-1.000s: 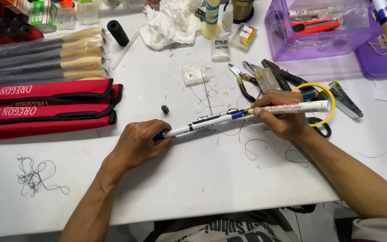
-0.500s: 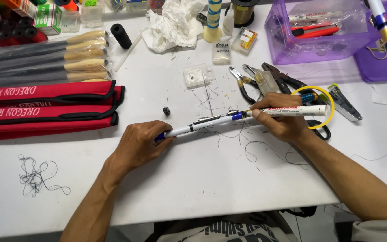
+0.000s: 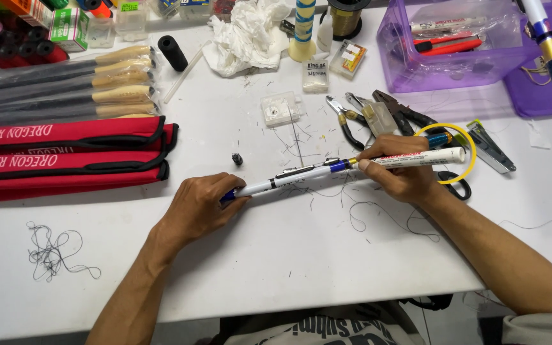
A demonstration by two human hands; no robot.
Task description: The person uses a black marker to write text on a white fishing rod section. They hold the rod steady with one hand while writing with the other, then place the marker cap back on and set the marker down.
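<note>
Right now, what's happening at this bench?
A person is working on a white rod section lying on the white table. The left hand pins its blue end down; the right hand holds a white marker with its tip at the rod's blue band. Pliers, scissors and thread scraps lie around, red rod bags to the left, a purple bin at the back.

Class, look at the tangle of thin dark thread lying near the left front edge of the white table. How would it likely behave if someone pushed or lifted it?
The tangle of thin dark thread would probably be floppy, since its loops lie loose and flat. It looks very light, so a push would likely drag and deform it rather than slide it whole. It seems unlikely to roll.
</note>
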